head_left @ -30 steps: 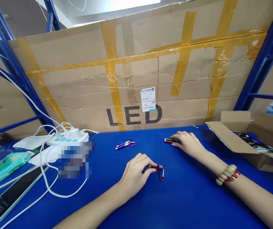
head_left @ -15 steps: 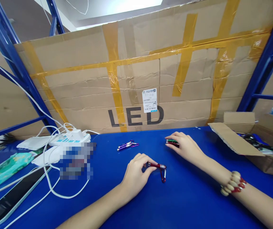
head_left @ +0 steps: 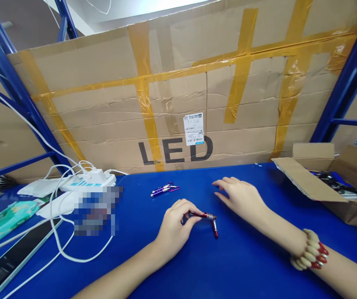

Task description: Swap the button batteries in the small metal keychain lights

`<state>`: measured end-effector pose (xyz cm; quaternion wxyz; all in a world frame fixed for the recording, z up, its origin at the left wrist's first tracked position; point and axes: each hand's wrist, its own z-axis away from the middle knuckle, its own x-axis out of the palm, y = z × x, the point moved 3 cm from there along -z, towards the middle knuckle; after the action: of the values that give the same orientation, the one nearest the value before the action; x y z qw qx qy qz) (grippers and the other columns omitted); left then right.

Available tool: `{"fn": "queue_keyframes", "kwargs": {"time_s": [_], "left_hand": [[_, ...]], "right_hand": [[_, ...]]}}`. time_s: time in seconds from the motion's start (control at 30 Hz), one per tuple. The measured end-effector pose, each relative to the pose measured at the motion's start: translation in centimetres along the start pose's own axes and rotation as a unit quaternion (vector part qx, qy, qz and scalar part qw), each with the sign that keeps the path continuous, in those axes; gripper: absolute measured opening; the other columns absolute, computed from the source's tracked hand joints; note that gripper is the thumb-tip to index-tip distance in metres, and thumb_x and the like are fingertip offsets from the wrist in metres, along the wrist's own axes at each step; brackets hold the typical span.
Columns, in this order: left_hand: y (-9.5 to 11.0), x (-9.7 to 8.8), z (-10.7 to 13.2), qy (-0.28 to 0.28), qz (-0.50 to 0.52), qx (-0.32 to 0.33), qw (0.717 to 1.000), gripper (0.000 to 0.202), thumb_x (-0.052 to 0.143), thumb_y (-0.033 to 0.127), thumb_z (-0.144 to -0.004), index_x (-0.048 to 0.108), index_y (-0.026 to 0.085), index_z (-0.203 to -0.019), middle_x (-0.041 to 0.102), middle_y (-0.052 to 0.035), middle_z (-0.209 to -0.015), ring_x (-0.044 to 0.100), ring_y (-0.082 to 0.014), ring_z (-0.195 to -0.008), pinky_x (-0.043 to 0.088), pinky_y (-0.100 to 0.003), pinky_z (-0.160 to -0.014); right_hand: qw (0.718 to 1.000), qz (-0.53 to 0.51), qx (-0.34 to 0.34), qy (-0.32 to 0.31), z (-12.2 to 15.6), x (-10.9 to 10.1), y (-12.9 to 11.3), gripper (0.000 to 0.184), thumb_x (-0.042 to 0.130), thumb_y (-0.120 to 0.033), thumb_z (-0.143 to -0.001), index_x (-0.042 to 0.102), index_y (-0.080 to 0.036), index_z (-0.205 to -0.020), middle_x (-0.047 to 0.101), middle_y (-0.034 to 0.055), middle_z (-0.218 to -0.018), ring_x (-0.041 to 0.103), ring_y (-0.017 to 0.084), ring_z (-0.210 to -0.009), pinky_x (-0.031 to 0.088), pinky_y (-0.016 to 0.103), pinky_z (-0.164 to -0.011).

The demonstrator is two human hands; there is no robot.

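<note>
My left hand (head_left: pixel 174 229) pinches a small red keychain flashlight (head_left: pixel 203 215) by thumb and fingertips just above the blue table (head_left: pixel 247 265); its red carabiner (head_left: pixel 215 229) hangs off the right end. My right hand (head_left: pixel 242 198) lies palm down a little beyond it, fingers together and slightly curled; whatever is under them is hidden. A bead bracelet (head_left: pixel 311 250) is on that wrist. A purple keychain flashlight (head_left: pixel 164 189) lies on the table farther back, left of both hands.
A taped cardboard sheet marked LED (head_left: pixel 197 104) closes off the back. An open cardboard box (head_left: pixel 318 187) sits at the right. At the left are a white power strip (head_left: pixel 87 180) with cables, a green packet (head_left: pixel 3 218) and a dark tablet (head_left: pixel 10 259). Blue rack posts (head_left: pixel 343 83) flank the table.
My left hand has lifted and turned the red flashlight, so its carabiner now hangs down. My right hand has drawn nearer, and the green and red flashlights by its fingers are no longer visible.
</note>
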<state>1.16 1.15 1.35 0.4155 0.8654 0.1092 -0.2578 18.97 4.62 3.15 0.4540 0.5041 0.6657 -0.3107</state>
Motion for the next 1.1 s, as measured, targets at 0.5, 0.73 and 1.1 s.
{"fn": "queue_keyframes", "kwargs": {"time_s": [0.5,0.73,1.1], "left_hand": [[0.2,0.0,0.0,-0.004,-0.006,-0.007,1.000,0.006,0.058,0.016,-0.079,0.063,0.018,-0.077,0.062,-0.0030,-0.077,0.054,-0.0141,-0.068,0.043,-0.024,-0.060],[0.2,-0.1,0.0,0.004,-0.011,0.021,1.000,0.007,0.059,0.018,-0.079,0.064,0.018,-0.075,0.064,-0.0025,-0.077,0.056,-0.0143,-0.069,0.043,-0.025,-0.061],[0.6,-0.7,0.1,0.055,-0.009,0.085,0.995,0.022,0.057,0.008,-0.076,0.061,0.019,-0.058,0.068,0.0009,-0.075,0.055,-0.0140,-0.071,0.044,-0.026,-0.067]], "right_hand": [[0.967,0.100,0.195,-0.132,-0.3,0.2,4.7,0.017,0.051,-0.012,-0.077,0.066,-0.016,-0.082,0.068,0.0121,-0.083,0.064,0.024,-0.076,0.034,0.026,-0.050],[0.996,-0.066,0.048,0.018,-0.6,-1.1,1.5,0.024,0.043,-0.030,-0.088,0.064,-0.021,-0.094,0.065,0.0055,-0.093,0.059,0.020,-0.088,0.041,0.028,-0.067],[0.823,-0.526,-0.095,-0.191,2.0,0.3,-4.9,0.040,0.033,-0.042,-0.091,0.059,-0.016,-0.076,0.060,-0.0017,-0.063,0.049,0.010,-0.055,0.037,0.020,-0.053]]}}
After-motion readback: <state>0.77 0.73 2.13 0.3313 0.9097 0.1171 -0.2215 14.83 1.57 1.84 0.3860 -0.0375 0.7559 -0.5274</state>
